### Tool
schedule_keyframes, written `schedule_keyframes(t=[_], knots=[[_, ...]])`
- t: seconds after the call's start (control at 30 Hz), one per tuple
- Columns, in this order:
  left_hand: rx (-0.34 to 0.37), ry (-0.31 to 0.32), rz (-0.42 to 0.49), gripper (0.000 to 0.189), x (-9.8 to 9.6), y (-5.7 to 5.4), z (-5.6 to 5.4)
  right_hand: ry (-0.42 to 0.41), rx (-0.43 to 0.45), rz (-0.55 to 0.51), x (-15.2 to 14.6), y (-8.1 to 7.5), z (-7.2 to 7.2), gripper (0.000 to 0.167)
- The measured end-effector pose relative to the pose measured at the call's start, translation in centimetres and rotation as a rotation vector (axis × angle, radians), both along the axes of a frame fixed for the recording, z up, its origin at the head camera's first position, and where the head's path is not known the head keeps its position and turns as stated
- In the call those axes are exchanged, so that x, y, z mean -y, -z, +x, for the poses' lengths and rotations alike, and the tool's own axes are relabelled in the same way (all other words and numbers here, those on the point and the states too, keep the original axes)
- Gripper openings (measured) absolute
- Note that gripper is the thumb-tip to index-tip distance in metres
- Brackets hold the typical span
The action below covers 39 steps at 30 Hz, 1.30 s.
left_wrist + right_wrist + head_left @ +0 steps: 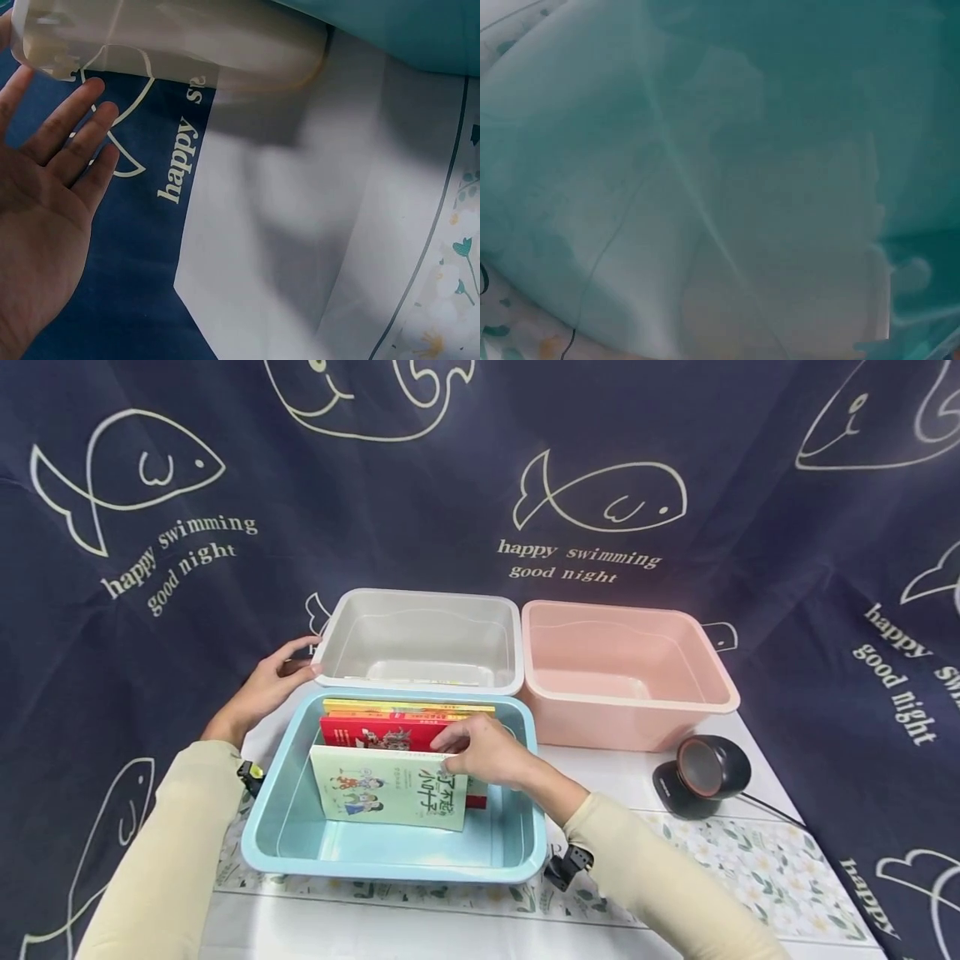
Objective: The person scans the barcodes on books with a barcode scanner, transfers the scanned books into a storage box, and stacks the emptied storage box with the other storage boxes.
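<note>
My right hand (491,752) pinches the top edge of a pale green picture book (390,789), thumb in front and fingers behind. The book stands upright in the blue bin (393,868). Behind it stand a red book (360,732) and several yellow- and orange-edged books (405,706). My left hand (270,685) rests at the left rim of the grey bin (431,597); in the left wrist view its fingers (75,127) extend against the outer wall. The right wrist view is filled mostly by the blue bin's wall (630,112), and the right hand is hidden there.
A pink bin (630,722) stands to the right of the grey one. A black round device (712,768) with a cable sits on the white table at the right. A floral strip (757,868) crosses the table. Dark fish-print cloth (420,518) hangs behind.
</note>
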State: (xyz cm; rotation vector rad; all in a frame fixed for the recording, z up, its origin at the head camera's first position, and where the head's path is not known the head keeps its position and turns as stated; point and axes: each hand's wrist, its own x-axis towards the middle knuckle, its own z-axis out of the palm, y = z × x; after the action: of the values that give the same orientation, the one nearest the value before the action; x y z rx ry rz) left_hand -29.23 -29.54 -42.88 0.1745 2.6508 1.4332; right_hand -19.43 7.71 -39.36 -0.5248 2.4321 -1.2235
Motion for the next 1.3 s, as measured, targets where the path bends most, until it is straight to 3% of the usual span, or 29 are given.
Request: schedule_keyframes(t=[0.3,0.67,0.83,1.07,1.3], knots=[[0.005,-0.009,0.001,0.072,-0.1,0.1,-0.1,-0.019,0.057,0.014,0.5,0.4,-0.3,0.024],[0.017,-0.018,0.004,0.073,-0.2,-0.3,0.3,-0.014,0.039,0.083,0.8,0.4,-0.3,0.022],[0.009,-0.008,0.004,0.073,-0.4,-0.1,0.5,0.012,0.052,0.021,0.6,0.1,0.0,0.022],[0.022,-0.016,0.005,0.070,-0.5,0.2,0.3,0.030,0.007,-0.073,-0.1,-0.2,0.6,0.023],[0.009,-0.010,0.011,0.071,-0.4,0.0,0.2,0.041,-0.046,-0.201,-1.5,-2.0,1.1,0.025]])
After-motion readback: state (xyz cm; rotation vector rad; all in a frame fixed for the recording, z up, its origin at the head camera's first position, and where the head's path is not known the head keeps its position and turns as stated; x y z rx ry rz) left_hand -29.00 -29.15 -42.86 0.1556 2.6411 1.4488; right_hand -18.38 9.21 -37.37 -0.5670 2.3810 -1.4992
